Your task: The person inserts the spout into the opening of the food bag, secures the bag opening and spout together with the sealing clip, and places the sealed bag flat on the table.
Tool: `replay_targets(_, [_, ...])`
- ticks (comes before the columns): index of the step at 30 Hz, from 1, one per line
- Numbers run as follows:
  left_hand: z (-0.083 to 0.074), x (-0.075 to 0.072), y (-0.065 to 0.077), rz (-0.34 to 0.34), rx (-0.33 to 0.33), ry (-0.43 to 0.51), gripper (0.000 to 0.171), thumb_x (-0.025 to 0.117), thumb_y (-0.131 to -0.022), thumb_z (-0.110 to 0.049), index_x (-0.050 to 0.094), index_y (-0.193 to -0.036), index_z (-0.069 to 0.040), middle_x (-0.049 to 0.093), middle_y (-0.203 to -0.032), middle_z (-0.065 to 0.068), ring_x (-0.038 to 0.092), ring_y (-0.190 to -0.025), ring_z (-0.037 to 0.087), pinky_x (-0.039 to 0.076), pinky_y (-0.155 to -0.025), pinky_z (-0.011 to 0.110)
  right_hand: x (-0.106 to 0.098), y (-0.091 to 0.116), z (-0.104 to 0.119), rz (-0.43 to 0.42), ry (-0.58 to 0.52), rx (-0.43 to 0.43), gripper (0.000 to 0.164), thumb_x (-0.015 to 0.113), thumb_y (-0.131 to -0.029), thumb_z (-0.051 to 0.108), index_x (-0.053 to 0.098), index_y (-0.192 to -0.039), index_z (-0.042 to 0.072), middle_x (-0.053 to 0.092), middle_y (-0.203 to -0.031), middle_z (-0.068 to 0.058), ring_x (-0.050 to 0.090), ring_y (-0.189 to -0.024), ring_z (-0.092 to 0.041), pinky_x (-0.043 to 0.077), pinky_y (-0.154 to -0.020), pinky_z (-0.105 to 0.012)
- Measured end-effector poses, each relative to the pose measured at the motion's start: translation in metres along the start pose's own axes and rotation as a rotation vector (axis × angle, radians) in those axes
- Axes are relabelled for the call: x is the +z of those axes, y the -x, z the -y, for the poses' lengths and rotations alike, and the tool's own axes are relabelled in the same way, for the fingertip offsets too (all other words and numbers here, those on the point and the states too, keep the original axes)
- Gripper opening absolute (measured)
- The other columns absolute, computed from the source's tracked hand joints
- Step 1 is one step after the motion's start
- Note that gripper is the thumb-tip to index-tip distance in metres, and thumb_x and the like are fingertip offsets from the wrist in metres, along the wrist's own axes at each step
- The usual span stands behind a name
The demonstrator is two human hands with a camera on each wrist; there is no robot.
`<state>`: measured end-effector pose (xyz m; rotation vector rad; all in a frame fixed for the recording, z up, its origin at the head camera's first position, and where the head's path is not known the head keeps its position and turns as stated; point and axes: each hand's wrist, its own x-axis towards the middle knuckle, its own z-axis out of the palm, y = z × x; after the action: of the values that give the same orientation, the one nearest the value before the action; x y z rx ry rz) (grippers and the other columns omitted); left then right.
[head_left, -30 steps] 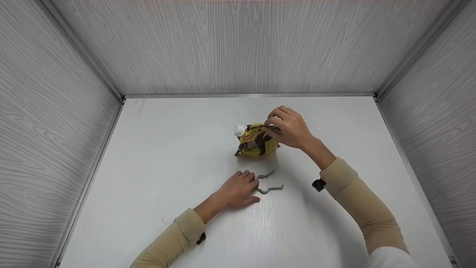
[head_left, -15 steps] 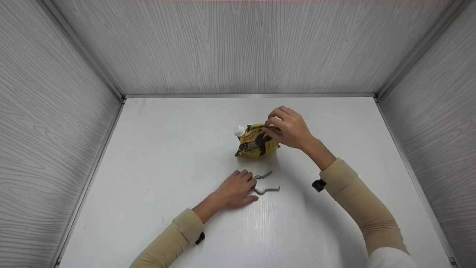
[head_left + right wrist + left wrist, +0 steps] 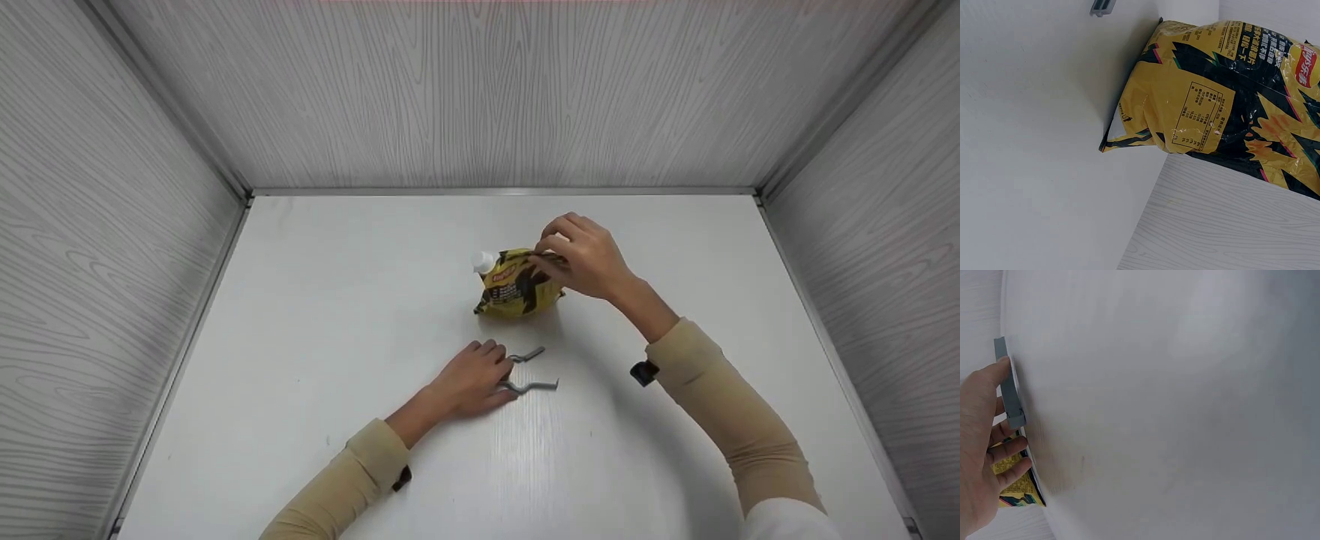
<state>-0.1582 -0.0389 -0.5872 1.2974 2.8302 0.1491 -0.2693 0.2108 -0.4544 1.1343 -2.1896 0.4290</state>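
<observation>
A yellow and black potato chip bag [image 3: 517, 294] with a red logo stands puffed up in the middle of the white table. My right hand [image 3: 589, 259] pinches the folded top edge of the bag between thumb and fingers. In front of the bag, my left hand [image 3: 472, 379] holds a grey two-armed clip [image 3: 536, 386], whose arms spread apart toward the right. Seen from the left wrist, the thumb lies on the grey clip [image 3: 1009, 394], with the fingers behind it. The right wrist view shows the bag's printed panel [image 3: 1202, 115], while the hand itself is outside that view.
A white cap [image 3: 482, 262] shows at the bag's left side. Light wood-grain panels [image 3: 465, 97] enclose the white table [image 3: 337, 300] at the back and both sides. A dark wrist device [image 3: 643, 373] hangs under the right sleeve.
My left hand has drifted slightly left with the clip, away from under the bag. The right hand and the chip bag have stayed practically in place.
</observation>
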Motion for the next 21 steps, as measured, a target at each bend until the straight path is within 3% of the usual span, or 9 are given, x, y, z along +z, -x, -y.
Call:
replay_targets(5, [-0.0002,-0.0009,0.0003,0.003,-0.001,0.007,0.045,0.054,-0.105,-0.059,0.065,-0.116,-0.017,0.067,-0.118,0.002,0.06,-0.111,0.02,0.052,-0.099,0.039,0.0,0.0003,0.0004,0.006,-0.001,0.003,0.016,0.081,-0.095,0.024,0.074,-0.096,0.01,0.071,-0.1,-0.009,0.068,-0.096,-0.027,0.061,-0.083,-0.044])
replay_targets(12, [0.0033,-0.0009,0.0012,-0.069,0.027,-0.01,0.041,0.056,-0.104,-0.059,0.064,-0.105,-0.019,0.068,-0.114,0.001,0.061,-0.106,0.02,0.053,-0.094,0.038,-0.0002,-0.0001,0.0006,0.001,0.006,-0.005,0.015,0.081,-0.095,0.024,0.074,-0.095,0.011,0.071,-0.099,-0.008,0.068,-0.095,-0.026,0.061,-0.083,-0.043])
replay_targets(21, [0.0052,-0.0038,0.0038,-0.059,0.018,0.032,0.039,0.057,-0.104,-0.056,0.064,-0.105,-0.018,0.067,-0.113,0.002,0.06,-0.106,0.021,0.053,-0.095,0.039,-0.0007,-0.0001,0.0016,-0.006,-0.007,-0.001,0.015,0.081,-0.094,0.023,0.074,-0.094,0.01,0.071,-0.098,-0.009,0.069,-0.094,-0.027,0.061,-0.08,-0.043])
